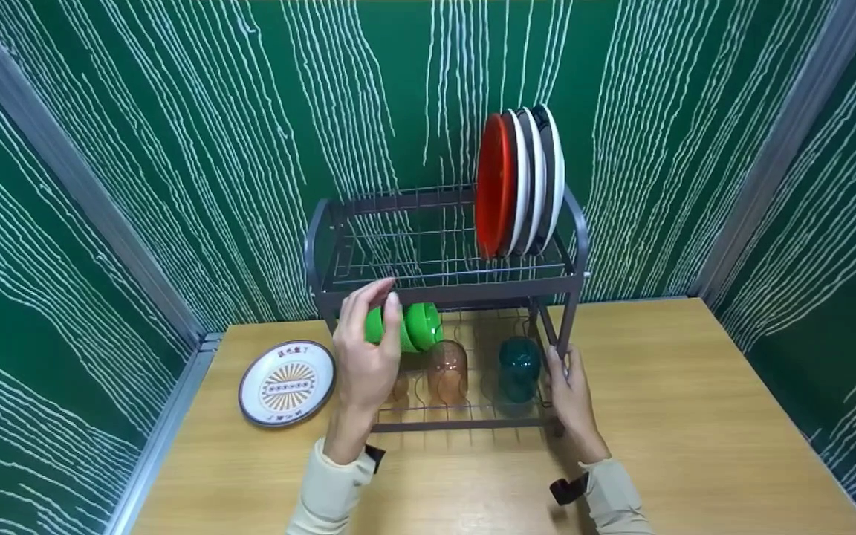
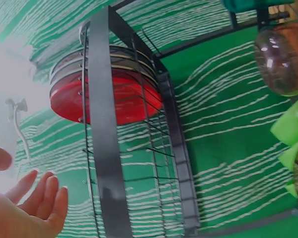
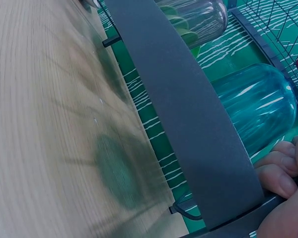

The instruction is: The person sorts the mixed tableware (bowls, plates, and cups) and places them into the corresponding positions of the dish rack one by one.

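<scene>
A dark metal two-tier dish rack [image 1: 450,288] stands on the table. My right hand [image 1: 571,390] grips its right front leg, fingers curled round the bar [image 3: 283,168]. In front of the rack's left part, my left hand [image 1: 368,349] is raised with relaxed, spread fingers; the left wrist view shows nothing in them. Behind that hand, and partly hidden by it, are bright green cups [image 1: 422,327]. On the lower tier an amber-brown glass [image 1: 448,371] and a teal glass [image 1: 519,368] stand upside down. The teal glass [image 3: 253,106] is close to my right fingers.
A red plate [image 1: 491,186] and several white- and dark-edged plates stand upright at the upper tier's right end. Left of the rack, a patterned white plate [image 1: 287,383] lies on the wooden table [image 1: 658,416]. Green, white-streaked walls [image 1: 212,134] enclose the back and sides.
</scene>
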Tool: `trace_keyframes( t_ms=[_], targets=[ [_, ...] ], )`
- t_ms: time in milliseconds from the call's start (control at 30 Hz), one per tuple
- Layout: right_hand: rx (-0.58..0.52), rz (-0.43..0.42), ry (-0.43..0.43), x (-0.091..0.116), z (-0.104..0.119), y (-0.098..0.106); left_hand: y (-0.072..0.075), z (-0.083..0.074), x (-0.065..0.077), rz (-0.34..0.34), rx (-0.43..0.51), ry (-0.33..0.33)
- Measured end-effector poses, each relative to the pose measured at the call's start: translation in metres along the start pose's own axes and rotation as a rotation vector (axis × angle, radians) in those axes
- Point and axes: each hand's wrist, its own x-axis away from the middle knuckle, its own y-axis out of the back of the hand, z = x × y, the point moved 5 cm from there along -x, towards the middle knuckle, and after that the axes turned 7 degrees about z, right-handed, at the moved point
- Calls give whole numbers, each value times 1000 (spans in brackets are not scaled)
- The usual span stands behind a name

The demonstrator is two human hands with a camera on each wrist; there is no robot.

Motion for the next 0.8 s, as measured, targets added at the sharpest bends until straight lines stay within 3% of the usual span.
trace_keyframes(
  t_ms=[200,400,500,633,800],
  targets=[
    [7,4,-33,5,7,-3,17,5,10,-20,1,1],
    [1,0,-64,4,0,-3,32,17,23,-55,-35,2],
    [10,-14,-65,-2,-14,0,37,39,35,-75,-68,17],
    [8,-30,-58,-8,-26,2,46,54,46,-114,-94,34],
    [8,-30,-34,-7,-26,2,60,51,54,-162,-120,69]
  ],
)
